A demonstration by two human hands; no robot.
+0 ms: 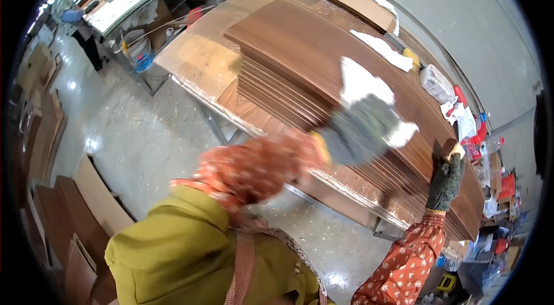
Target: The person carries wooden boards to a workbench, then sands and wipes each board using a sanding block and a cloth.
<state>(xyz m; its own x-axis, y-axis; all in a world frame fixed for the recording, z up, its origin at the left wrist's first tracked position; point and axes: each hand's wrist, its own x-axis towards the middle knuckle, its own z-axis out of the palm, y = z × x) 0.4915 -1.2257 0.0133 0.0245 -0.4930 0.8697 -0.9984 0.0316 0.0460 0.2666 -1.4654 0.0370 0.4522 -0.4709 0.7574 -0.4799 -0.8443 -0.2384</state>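
Observation:
My left hand (358, 131), in a grey knit glove, is smeared by motion over a stack of brown wooden panels (288, 28). A crumpled white cloth (365, 83) is bunched in it and sticks out above and to the right of the glove. Toward the stack's right end, my right hand (445, 186), in a dark grey-green glove, is closed around a small brown-and-tan block (453, 150). That block rests on or just above the top panel; its underside is hidden. Both my forearms wear orange patterned sleeves.
The panels lie on a worn wooden worktable (193, 62). Behind them are a sanding-belt-shaped tan board (360, 2), white cloth strips (381, 50) and a plastic-wrapped bundle (437, 83). A person (81, 22) stands by a far-left bench. Boards (86, 207) lean at the lower left.

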